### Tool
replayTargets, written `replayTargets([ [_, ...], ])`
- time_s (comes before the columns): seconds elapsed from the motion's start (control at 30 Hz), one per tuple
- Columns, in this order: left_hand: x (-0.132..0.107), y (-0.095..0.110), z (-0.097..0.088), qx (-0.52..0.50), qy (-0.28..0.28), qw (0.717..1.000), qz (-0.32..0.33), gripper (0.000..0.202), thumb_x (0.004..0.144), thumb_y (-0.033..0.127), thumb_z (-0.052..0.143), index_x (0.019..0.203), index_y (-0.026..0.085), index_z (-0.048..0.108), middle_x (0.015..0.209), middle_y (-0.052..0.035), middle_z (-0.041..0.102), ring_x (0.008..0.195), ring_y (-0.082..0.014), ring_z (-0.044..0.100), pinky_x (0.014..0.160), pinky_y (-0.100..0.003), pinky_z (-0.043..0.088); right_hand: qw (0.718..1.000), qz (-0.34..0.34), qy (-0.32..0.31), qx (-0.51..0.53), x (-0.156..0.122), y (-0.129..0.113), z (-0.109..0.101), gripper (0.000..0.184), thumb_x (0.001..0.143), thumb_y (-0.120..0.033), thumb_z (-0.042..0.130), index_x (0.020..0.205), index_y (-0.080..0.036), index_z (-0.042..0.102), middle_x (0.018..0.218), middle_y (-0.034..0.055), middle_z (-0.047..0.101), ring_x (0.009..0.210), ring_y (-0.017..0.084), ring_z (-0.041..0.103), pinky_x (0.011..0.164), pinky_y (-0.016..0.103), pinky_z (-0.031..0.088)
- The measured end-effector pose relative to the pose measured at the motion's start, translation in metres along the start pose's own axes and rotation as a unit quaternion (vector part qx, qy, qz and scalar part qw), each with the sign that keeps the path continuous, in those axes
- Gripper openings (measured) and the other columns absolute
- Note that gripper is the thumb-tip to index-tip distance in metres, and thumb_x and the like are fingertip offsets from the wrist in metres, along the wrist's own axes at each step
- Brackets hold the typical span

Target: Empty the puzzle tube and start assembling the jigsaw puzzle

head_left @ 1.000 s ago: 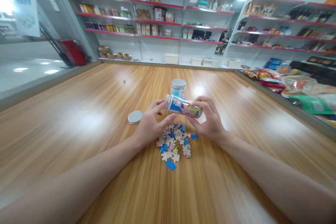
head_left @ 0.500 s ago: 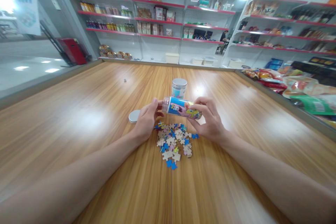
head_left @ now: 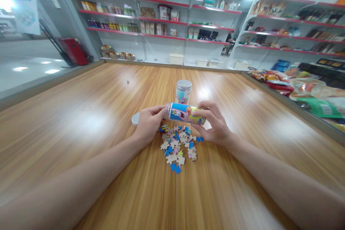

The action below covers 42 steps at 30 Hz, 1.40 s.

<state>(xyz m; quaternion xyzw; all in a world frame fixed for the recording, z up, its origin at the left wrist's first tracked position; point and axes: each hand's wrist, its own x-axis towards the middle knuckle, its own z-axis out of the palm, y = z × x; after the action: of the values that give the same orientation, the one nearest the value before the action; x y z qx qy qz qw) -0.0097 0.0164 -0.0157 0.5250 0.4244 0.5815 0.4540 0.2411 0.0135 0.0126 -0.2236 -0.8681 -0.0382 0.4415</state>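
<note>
Gripping the printed jar [head_left: 179, 112] by its base end, the right hand [head_left: 215, 125] holds it sideways near puzzle pieces [head_left: 174, 144]; the left hand [head_left: 149, 123] is at its mouth, though whether it grasps anything is unclear.

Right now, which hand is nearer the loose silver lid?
Left. The left hand is beside the lid, partly hiding it; the right hand is farther off, on the jar.

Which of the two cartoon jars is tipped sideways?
The uncapped jar in the right hand; the other jar stands upright behind it, its silver lid on.
</note>
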Motion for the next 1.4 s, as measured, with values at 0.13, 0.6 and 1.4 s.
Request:
replayTargets([
  [0.13,0.003,-0.001,-0.001,-0.049,-0.017,0.998,-0.020,0.038,0.073,0.044,0.083,0.095,0.013,0.079,0.092,-0.0086,0.078,0.084,-0.0227,0.072,0.070,-0.029,0.056,1.000,-0.024,0.012,0.012,0.000,0.000,0.001,0.048,0.083,-0.013,0.073,0.126,-0.026,0.054,0.117,0.0105,0.052,0.110,0.027,0.057,0.090,0.045,0.055],
  [0.6,-0.002,0.012,-0.003,0.044,-0.022,0.997,0.066,0.029,0.072,0.037,0.086,0.089,0.015,0.080,0.081,-0.0037,0.076,0.075,-0.0175,0.069,0.071,-0.025,0.055,0.998,-0.030,0.024,0.040,0.000,-0.002,-0.002,0.049,0.079,-0.011,0.074,0.124,-0.025,0.058,0.120,0.0110,0.054,0.109,0.027,0.059,0.089,0.045,0.056],
  [1.4,0.003,0.008,-0.009,0.096,-0.046,0.984,0.146,0.022,0.072,0.036,0.086,0.084,0.019,0.080,0.097,-0.0055,0.069,0.085,-0.0168,0.064,0.070,-0.024,0.051,0.996,-0.042,0.053,0.057,0.000,-0.006,-0.005,0.050,0.075,-0.014,0.077,0.122,-0.024,0.060,0.119,0.0114,0.059,0.109,0.028,0.062,0.088,0.046,0.058],
])
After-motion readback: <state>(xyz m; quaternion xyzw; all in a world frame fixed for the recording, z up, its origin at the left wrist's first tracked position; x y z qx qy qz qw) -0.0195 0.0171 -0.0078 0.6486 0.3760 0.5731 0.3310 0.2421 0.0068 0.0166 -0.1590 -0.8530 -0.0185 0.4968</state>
